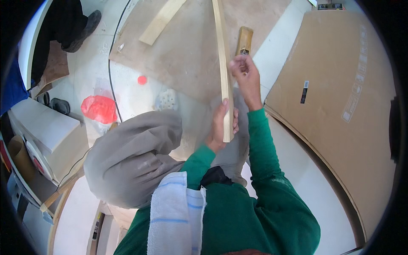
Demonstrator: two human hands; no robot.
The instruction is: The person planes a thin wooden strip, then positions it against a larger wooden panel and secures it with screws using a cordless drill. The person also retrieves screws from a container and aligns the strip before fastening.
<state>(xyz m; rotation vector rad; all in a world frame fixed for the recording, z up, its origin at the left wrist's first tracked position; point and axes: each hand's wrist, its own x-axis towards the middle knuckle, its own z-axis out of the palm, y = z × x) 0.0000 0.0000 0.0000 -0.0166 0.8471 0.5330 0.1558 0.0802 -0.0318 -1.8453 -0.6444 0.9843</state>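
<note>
- Left hand [221,125] is clenched round the near end of a long pale wooden strip [224,63]; thumb lies up along the strip's face, fingers wrap behind it.
- Strip position: held in the air above the floor, in front of the person's chest. Its long axis runs almost straight away from the person, from the left grip up to the top edge of the view, leaning slightly left at the far end.
- Right hand [245,76] sits further along the same strip, just right of it, fingers curled close. Whether they pinch the strip's edge or a small item against it, I cannot tell; the grip is closed, its contents not clear.
- Key relation: left hand is at the strip's near end, right hand beyond it along the same axis, so both hands lie on one line with the strip between them and the far end free.
- Look of the strip: narrow, thin, flat-faced, light unfinished wood, straight apart from the lens bend, cut square at the near end.
- Just beyond the right hand, a short wooden-handled tool [244,40] lies on the floor.
- A second, wider pale board [161,21] lies on a brown sheet [187,51], well to the left of the strip.
- A large cardboard sheet [340,106] lies to the right; a red plastic bag [99,108] to the left on the floor.
</note>
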